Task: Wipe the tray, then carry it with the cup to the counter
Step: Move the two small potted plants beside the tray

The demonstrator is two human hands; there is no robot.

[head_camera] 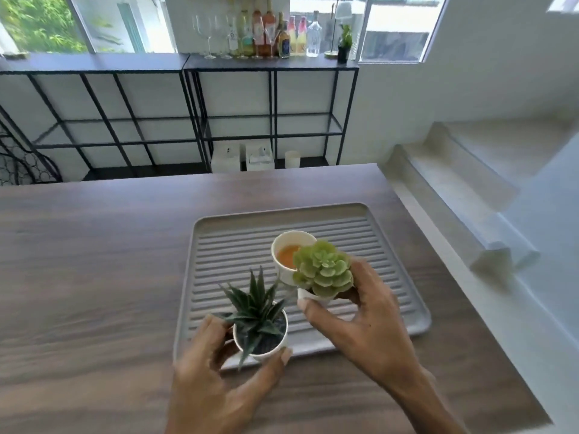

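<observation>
Both hands grip small white potted plants, left hand [216, 383] a spiky dark-green one [258, 317], right hand [360, 324] a pale rosette succulent [322, 270] whose leaves overlap the white paper cup of orange drink [286, 255] just beyond, so a careless lift could tip it onto the ribbed grey tray [219, 245].

Daylight comes through big windows [394, 26] onto white walls [470, 73], a black metal shelf [188, 120] with bottles [269, 32] on top, and white stairs [470, 170].

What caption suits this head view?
Both hands grip small white potted succulents over a ridged grey tray holding a white paper cup.

Matt ribbed grey tray [219, 245] on wood-grain table [94, 261].
</observation>
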